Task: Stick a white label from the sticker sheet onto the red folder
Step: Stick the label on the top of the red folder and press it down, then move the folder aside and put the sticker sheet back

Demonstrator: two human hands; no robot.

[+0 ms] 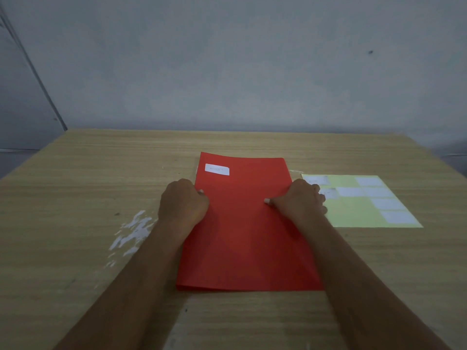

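Observation:
The red folder (242, 231) lies flat in the middle of the wooden table, long side running away from me. A white label (217, 169) is stuck near its far left corner. My left hand (183, 202) grips the folder's left edge, thumb on top. At the right edge my right hand (299, 202) holds the folder the same way, its thumb pressing on the red surface. To the right lies the pale yellow sticker sheet (358, 213) with several white labels on it; my right hand covers its near left corner.
The wooden table (75, 188) has a patch of peeled white surface (134, 229) left of the folder. A grey wall stands right behind the table's far edge.

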